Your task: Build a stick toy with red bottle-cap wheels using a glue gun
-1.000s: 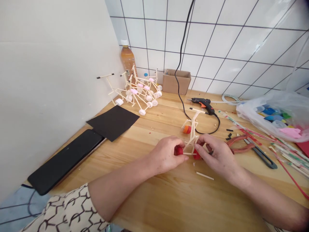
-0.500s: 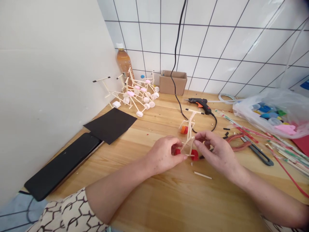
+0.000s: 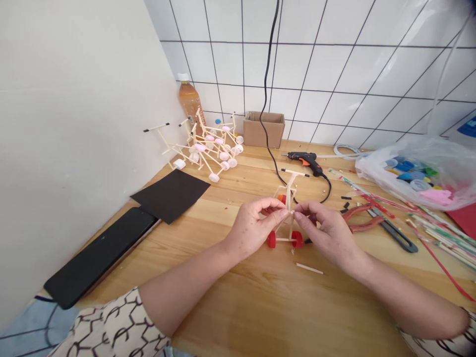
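Observation:
Both my hands meet over a small craft-stick model (image 3: 288,198) standing on the wooden tabletop (image 3: 256,307). My left hand (image 3: 256,223) and my right hand (image 3: 323,227) pinch a joint of its pale frame from either side. Below my fingers, two red bottle-cap wheels (image 3: 271,239) (image 3: 297,239) rest on the wood. A crossbar with dark tips (image 3: 295,172) tops the model. Behind it, an orange cap (image 3: 281,199) is partly hidden. A loose stick (image 3: 309,268) lies near my right hand.
A black hot glue gun (image 3: 303,162) and its cord lie behind the model. Further left stand several stick models (image 3: 217,148) and a black sheet (image 3: 171,196). Red-handled pliers (image 3: 362,217), a plastic bag of caps (image 3: 416,173) and coloured sticks (image 3: 442,240) lie right.
My hands have moved up from the red wheels to the frame. The wheels now show uncovered and stand on the tabletop, and the model looks more upright.

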Tool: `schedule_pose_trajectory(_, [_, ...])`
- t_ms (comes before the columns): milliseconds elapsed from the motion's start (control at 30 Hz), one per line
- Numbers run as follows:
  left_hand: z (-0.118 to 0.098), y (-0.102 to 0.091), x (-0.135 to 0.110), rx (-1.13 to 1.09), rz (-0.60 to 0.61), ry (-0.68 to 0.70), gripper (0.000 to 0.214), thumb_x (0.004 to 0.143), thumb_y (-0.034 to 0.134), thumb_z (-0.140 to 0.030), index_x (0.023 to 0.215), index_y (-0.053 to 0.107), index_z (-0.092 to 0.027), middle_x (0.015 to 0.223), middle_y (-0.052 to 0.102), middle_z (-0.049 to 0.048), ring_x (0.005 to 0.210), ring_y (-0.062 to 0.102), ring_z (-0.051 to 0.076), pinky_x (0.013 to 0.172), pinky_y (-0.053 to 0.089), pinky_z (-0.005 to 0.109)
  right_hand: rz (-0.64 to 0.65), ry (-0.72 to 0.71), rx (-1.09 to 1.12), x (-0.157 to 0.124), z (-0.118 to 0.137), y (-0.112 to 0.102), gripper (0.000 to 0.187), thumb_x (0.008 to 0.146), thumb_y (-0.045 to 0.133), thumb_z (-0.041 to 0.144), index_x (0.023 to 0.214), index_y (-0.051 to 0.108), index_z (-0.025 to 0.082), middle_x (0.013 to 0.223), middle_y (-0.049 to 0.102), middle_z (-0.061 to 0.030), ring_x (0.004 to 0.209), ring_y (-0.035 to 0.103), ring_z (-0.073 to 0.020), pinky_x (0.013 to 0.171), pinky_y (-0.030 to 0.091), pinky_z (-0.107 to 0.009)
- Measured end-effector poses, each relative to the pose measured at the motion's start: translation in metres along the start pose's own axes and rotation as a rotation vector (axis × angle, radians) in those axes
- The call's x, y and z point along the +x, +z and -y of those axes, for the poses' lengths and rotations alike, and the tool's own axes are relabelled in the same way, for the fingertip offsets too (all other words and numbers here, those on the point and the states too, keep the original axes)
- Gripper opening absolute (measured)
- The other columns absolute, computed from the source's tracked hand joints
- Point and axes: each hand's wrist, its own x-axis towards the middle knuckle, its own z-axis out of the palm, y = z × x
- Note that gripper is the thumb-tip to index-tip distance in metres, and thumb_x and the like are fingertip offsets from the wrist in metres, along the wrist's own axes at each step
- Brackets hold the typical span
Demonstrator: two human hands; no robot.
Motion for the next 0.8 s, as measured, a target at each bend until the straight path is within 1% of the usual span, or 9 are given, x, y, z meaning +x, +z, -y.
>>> schedule_pose_trajectory(133, [0.001,0.002,0.002,-0.117,0.018,-0.092,0.012,0.076,0.061,-0.024,0.078,0.065,-0.013,0.074,0.065,0.0030,0.069,0.058,0.013,0.066,0.046,0.024,0.011,0.002,0.010,0.001,0.000,0.001,0.013,0.085,0.046,0.025,0.082,0.056,0.018,0.066,0.055,0.0018,0.059,0.049,-0.0109,0.055,0.039,-0.023])
schedule_pose_trajectory(233, [0.002,0.003,0.003,-0.152,0.019,-0.134,0.011,0.074,0.063,-0.023,0.077,0.065,-0.013,0.072,0.065,0.0028,0.067,0.057,0.012,0.065,0.045,0.024,0.016,0.002,0.007,0.001,0.001,0.001,0.014,0.085,0.046,0.025,0.080,0.056,0.017,0.066,0.056,0.0014,0.058,0.049,-0.0110,0.055,0.039,-0.023])
schedule_pose_trajectory(433, [0.006,0.005,0.004,-0.184,0.031,-0.169,0.013,0.072,0.064,-0.024,0.076,0.066,-0.013,0.070,0.064,0.0024,0.063,0.055,0.011,0.063,0.044,0.023,0.010,0.017,-0.007,0.000,0.002,0.002,0.016,0.085,0.045,0.027,0.079,0.056,0.018,0.065,0.058,0.0006,0.057,0.050,-0.0119,0.054,0.039,-0.024])
schedule_pose_trajectory(633, [0.012,0.006,0.007,-0.232,0.003,-0.199,0.014,0.070,0.066,-0.026,0.076,0.068,-0.014,0.068,0.065,0.0021,0.063,0.056,0.011,0.062,0.044,0.023,0.008,0.038,0.055,0.000,0.001,0.005,0.016,0.085,0.045,0.029,0.077,0.055,0.018,0.062,0.054,0.0015,0.053,0.046,-0.0109,0.050,0.038,-0.023])
schedule_pose_trajectory(800, [0.012,0.007,0.006,-0.298,-0.008,-0.260,0.011,0.067,0.069,-0.025,0.071,0.069,-0.015,0.064,0.064,-0.0002,0.052,0.050,0.007,0.056,0.041,0.022,0.016,0.080,0.123,0.003,0.001,0.008,0.017,0.083,0.046,0.031,0.075,0.053,0.017,0.059,0.052,0.0017,0.053,0.046,-0.0111,0.050,0.038,-0.024])
